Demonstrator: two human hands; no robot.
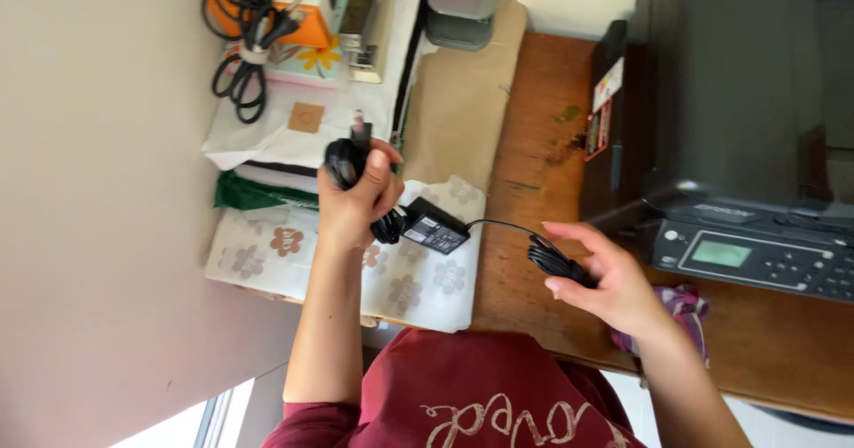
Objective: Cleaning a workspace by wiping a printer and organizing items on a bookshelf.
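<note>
I count one power adapter point(435, 226), one printer point(738, 128), two coiled cables point(245, 43) at the desk's far corner.

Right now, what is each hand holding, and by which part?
The left hand grips the coiled bundle of the black power adapter cable, the adapter brick hanging just beside it. The right hand holds the cable's other, looped end in its fingers.
</note>
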